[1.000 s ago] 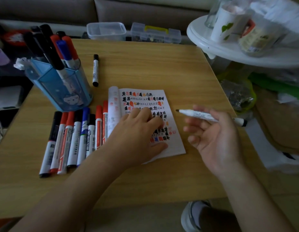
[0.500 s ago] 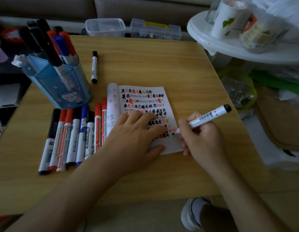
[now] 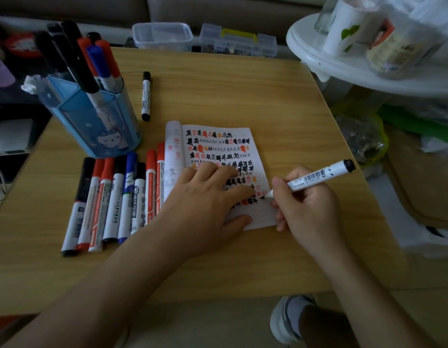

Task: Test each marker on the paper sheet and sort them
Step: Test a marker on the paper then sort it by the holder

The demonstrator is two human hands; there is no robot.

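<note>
Writing near the lower right corner of the sheet (image 3: pixel 261 219), mid-frame, the right grip (image 3: pixel 310 209) is curled round the marker (image 3: pixel 318 175); let the flat left grip (image 3: pixel 205 197) pin the paper; stroke lightly on a bare patch.

We saw the left grip (image 3: pixel 205 204) lying flat, fingers spread, on the paper sheet (image 3: pixel 261 221) at mid-tabletop (image 3: pixel 243 84). The right grip (image 3: pixel 308 209) pinched a white marker (image 3: pixel 318 175), its tip touching the sheet's lower right part and its black end tilted toward the tabletop's right edge. A row of capped markers (image 3: pixel 112 199) lay side by side just left of the sheet. A blue holder (image 3: pixel 92 121) of markers stood near the far left corner.
</note>
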